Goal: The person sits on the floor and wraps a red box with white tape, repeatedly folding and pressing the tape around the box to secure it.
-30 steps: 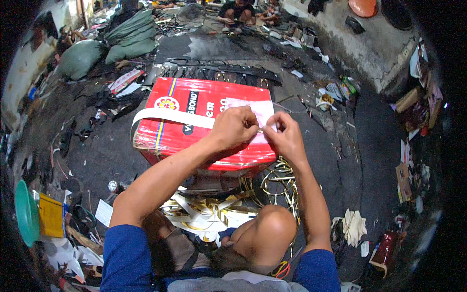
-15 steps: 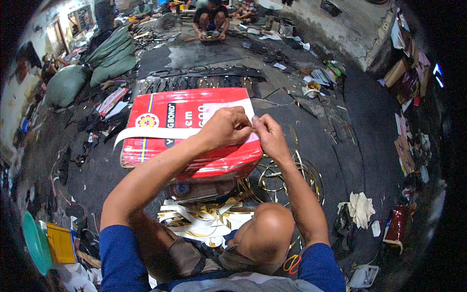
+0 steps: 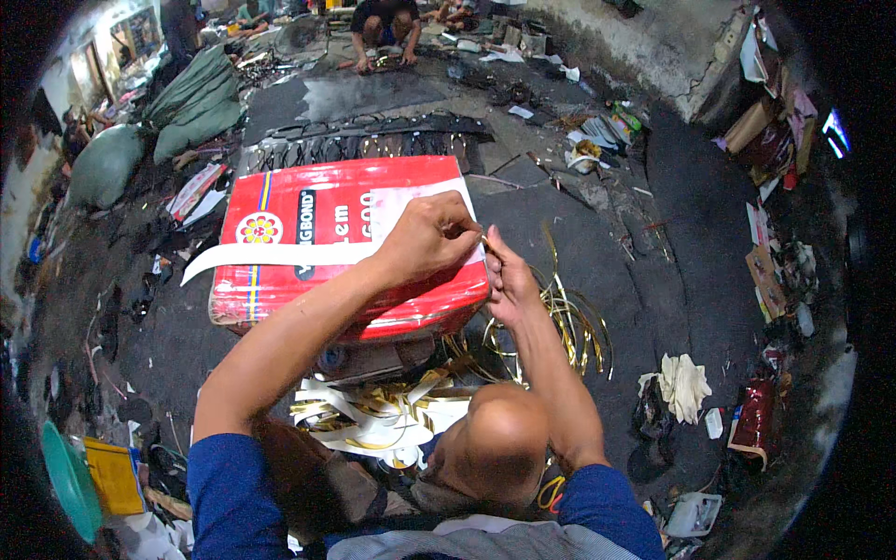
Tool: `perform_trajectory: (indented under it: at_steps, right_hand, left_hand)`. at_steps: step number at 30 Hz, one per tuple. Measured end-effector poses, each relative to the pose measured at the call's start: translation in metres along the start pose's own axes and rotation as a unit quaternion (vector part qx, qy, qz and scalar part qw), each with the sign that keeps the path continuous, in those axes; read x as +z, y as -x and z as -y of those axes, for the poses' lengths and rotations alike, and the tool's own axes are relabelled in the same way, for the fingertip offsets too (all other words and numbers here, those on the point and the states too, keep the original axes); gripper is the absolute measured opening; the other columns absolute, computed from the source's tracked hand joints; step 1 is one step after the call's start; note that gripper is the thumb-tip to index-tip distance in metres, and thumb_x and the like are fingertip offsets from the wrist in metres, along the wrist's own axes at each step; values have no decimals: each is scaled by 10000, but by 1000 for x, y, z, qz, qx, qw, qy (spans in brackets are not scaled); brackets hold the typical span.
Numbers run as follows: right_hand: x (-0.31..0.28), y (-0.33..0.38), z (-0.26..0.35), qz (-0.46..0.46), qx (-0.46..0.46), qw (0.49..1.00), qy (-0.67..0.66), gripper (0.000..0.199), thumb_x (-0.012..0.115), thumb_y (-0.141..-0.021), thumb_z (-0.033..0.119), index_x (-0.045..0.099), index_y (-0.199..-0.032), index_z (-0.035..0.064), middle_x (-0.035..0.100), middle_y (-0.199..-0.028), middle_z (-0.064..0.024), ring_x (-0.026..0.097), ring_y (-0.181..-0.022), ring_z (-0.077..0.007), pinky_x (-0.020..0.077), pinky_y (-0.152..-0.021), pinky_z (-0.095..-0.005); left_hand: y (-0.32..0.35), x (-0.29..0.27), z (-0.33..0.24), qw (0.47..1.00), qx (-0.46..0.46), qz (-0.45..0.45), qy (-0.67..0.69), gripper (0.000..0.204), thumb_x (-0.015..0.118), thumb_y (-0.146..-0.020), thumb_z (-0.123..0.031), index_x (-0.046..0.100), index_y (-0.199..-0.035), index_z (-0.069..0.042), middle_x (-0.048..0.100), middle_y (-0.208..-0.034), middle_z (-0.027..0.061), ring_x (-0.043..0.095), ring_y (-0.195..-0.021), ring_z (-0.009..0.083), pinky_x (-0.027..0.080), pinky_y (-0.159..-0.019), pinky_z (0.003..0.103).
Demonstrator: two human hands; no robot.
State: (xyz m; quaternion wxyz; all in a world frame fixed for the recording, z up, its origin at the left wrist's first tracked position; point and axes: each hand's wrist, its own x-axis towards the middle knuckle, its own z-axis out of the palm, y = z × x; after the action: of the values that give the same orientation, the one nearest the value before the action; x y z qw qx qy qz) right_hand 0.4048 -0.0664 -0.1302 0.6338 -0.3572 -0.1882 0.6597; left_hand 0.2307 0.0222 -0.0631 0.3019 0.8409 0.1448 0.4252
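A red glue carton [image 3: 341, 187] lies in front of my knees, used as a work surface. Across its top runs a long white strip [image 3: 280, 255], its left end hanging past the carton's edge and its right part passing under my left forearm. My left hand [image 3: 431, 233] is closed in a pinch near the carton's right edge; what the fingertips hold is too small to make out. Just off that edge, my right hand [image 3: 511, 280] has curled fingers, close to the left fingertips; its grip is hidden. Beside it hang loops of thin gold strip [image 3: 583, 327].
White and gold strips [image 3: 364, 420] are heaped between the carton and my knees. A row of dark straps [image 3: 364, 149] lies beyond the carton. Another person [image 3: 385, 28] squats farther off. A pale cloth [image 3: 684, 387] lies right, a green basin [image 3: 70, 481] at lower left.
My right hand has dropped slightly from the left fingertips to beside the carton's edge, its fingers more curled. My left hand stays pinched over the carton. The whole view has shifted a little.
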Motion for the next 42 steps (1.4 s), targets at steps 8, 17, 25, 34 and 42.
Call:
perform_trajectory:
  at_steps: [8, 17, 25, 34, 42]
  right_hand:
    - [58, -25, 64, -146, -240, 763, 582, 551, 499, -1038, 562, 656, -970, 38, 698, -820, -193, 698, -783, -357, 566, -661, -458]
    - [30, -60, 25, -128, -404, 730, 536, 337, 545, -1044, 230, 671, -906, -51, 684, -780, -199, 672, -723, -291, 515, -696, -433]
    - [-35, -85, -51, -142, -346, 801, 468, 352, 508, -1064, 246, 665, -927, -37, 693, -852, -228, 680, -797, -384, 505, -724, -469]
    - [-167, -99, -173, -213, -164, 852, 449, 340, 565, -1015, 288, 658, -934, -29, 695, -862, -237, 615, -717, -394, 499, -695, -479]
    - [-288, -77, -273, -309, -34, 743, 593, 253, 580, -960, 216, 651, -911, -21, 693, -841, -224, 654, -754, -396, 527, -718, -487]
  left_hand:
    - [4, 2, 5, 999, -6, -23, 24, 75, 765, -840, -53, 722, -815, 2, 640, -772, 86, 600, -652, 143, 460, -577, 309]
    - [10, -8, 0, 998, -54, -19, -16, 116, 768, -845, -59, 709, -779, 16, 673, -776, 71, 635, -691, 122, 495, -610, 281]
    - [9, -12, 7, 999, -41, -13, -27, 69, 781, -844, -39, 734, -827, 9, 714, -836, 76, 686, -759, 122, 543, -660, 265]
    - [5, -9, 6, 996, -85, -27, -11, 80, 788, -835, -67, 743, -818, -3, 697, -798, 59, 645, -695, 111, 510, -638, 275]
    - [8, 1, 1, 999, -40, 3, -13, 25, 777, -828, -25, 775, -852, -20, 706, -813, 50, 643, -692, 101, 501, -610, 261]
